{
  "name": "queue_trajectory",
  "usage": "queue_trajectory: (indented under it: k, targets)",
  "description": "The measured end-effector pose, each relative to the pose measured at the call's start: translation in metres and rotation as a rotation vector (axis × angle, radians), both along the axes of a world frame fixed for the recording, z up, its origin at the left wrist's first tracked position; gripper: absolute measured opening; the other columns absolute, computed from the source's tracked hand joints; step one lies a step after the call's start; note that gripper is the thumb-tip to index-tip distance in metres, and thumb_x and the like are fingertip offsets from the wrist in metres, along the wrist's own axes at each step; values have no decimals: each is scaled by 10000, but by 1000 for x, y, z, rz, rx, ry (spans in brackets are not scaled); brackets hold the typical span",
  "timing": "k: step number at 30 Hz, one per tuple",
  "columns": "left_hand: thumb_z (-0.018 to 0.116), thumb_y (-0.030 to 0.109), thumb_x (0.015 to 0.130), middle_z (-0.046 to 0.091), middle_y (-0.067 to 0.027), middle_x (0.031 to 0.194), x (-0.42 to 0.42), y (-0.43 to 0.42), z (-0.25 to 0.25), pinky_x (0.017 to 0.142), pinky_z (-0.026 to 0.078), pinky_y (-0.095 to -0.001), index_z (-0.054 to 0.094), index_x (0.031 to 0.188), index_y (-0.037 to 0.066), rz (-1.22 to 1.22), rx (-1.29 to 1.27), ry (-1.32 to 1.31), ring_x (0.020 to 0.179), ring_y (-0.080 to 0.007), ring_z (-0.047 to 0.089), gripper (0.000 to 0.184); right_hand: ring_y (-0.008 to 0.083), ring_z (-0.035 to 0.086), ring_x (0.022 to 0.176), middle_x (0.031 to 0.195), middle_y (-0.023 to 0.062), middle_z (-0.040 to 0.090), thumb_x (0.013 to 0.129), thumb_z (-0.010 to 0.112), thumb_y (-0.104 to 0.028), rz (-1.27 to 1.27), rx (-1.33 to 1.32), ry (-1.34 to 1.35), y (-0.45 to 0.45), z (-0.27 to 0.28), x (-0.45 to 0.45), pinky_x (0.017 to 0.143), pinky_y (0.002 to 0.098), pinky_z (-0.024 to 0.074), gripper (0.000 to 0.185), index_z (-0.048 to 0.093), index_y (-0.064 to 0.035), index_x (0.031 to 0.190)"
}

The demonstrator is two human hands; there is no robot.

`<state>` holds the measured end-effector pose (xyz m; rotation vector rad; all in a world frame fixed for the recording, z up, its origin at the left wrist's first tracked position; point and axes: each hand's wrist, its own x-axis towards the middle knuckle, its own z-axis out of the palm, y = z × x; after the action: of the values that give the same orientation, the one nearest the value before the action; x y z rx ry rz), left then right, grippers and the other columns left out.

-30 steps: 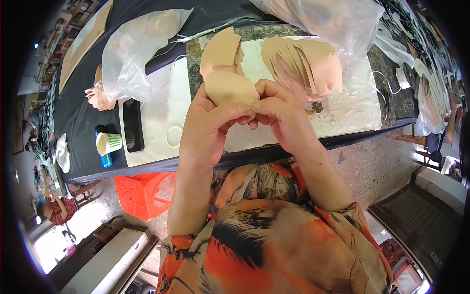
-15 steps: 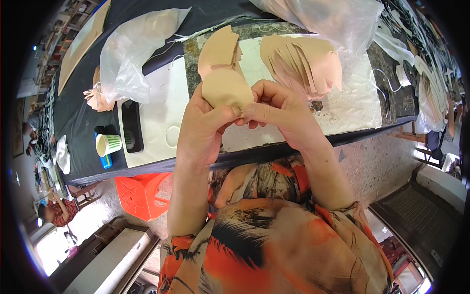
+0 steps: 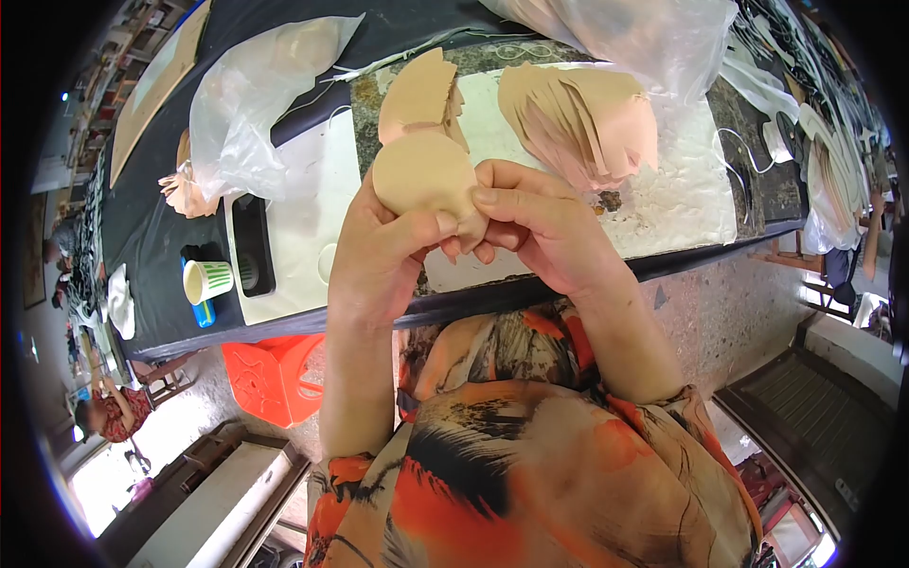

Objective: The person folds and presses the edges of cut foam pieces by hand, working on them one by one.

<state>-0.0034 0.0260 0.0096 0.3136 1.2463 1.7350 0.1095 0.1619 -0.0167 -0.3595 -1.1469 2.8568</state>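
A tan, rounded flat piece of leather-like sheet [image 3: 422, 173] is held up over the near part of the work surface. My left hand [image 3: 377, 257] is closed on its lower left, thumb on top. On its lower right edge, my right hand [image 3: 557, 225] pinches between thumb and fingers, where the sheet is creased. Just beyond the held piece lies a stack of similar tan pieces [image 3: 415, 93]. A second, fanned stack of tan pieces [image 3: 620, 123] rests beyond my right hand.
Plastic bags [image 3: 251, 114] lie at the back. To the left are a black phone [image 3: 253, 244], a paper cup [image 3: 206, 280] and a blue object [image 3: 204, 314]. A red plastic container [image 3: 270, 381] stands below the table edge. People sit at the far sides.
The held piece has shifted slightly left and its lower edge is more folded. My right thumb and fingers have moved up a little along its right edge.
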Motion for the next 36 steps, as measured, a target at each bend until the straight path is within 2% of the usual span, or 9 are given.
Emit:
queue_trajectory:
  k: [3, 9, 15, 18, 21, 24, 27, 33, 36]
  targets:
    - [658, 24, 721, 609, -96, 952, -1, 1, 3, 643, 506, -298, 431, 1215, -8, 40, 53, -19, 732, -151, 592, 545, 54, 499, 635, 771, 32, 626, 913, 579, -222, -41, -2, -26, -1, 4, -1, 601, 207, 439, 199, 577, -23, 923]
    - [647, -9, 760, 609, -102, 999, 3, 3, -4, 726, 497, -265, 410, 1217, -10, 112, -58, 154, 827, -147, 609, 514, 75, 589, 767, 877, 76, 669, 893, 623, -159, -59, 536, -80, -2, -2, -1, 662, 210, 448, 165, 589, -11, 957]
    - [660, -24, 739, 611, -114, 993, -3, -1, -5, 713, 516, -278, 364, 1241, -17, 41, 44, -2, 802, -153, 620, 583, 53, 550, 668, 792, 26, 631, 889, 629, -152, -15, 105, 3, 0, -1, 3, 632, 202, 454, 126, 602, -29, 902]
    - [658, -27, 736, 612, -120, 992, -8, -4, -11, 705, 523, -285, 357, 1251, -12, -1, 103, -96, 793, -159, 626, 596, 56, 542, 657, 773, 16, 613, 904, 611, -146, 8, 33, 3, 1, -2, 4, 631, 203, 458, 112, 599, -35, 896]
    - [688, -5, 730, 611, -114, 1006, -7, -3, -11, 701, 515, -282, 352, 1264, -8, 15, 61, -88, 819, -155, 622, 631, 57, 544, 667, 787, 13, 605, 909, 613, -162, -34, 127, -16, -1, -4, 2, 643, 205, 466, 134, 599, -29, 902]
    - [723, 26, 726, 611, -103, 1022, -3, -2, -3, 692, 502, -276, 349, 1274, -3, 2, -35, 129, 848, -150, 616, 664, 54, 537, 668, 801, 9, 598, 912, 611, -172, -79, 249, -30, 1, -3, 3, 647, 206, 467, 145, 600, -28, 914]
    - [745, 46, 724, 609, -94, 1035, -4, -1, -3, 681, 490, -271, 352, 1273, 1, 10, -53, 121, 863, -147, 608, 676, 50, 527, 672, 813, 8, 600, 913, 607, -175, -61, 109, -75, 4, 0, 4, 648, 209, 464, 149, 601, -28, 931]
    - [739, 12, 718, 617, -97, 1007, -4, -1, -7, 666, 490, -273, 364, 1278, 6, -1, -40, 77, 834, -156, 611, 674, 63, 541, 671, 809, 13, 602, 899, 624, -184, -29, 274, -6, 5, -6, 5, 636, 218, 469, 152, 592, -38, 929]
    - [733, -23, 708, 619, -104, 990, -5, -3, -4, 647, 490, -266, 365, 1278, 8, -42, 61, 3, 797, -156, 614, 680, 72, 548, 661, 805, 18, 603, 892, 630, -161, -1, -45, 14, 1, -3, 8, 620, 219, 465, 126, 585, -45, 912]
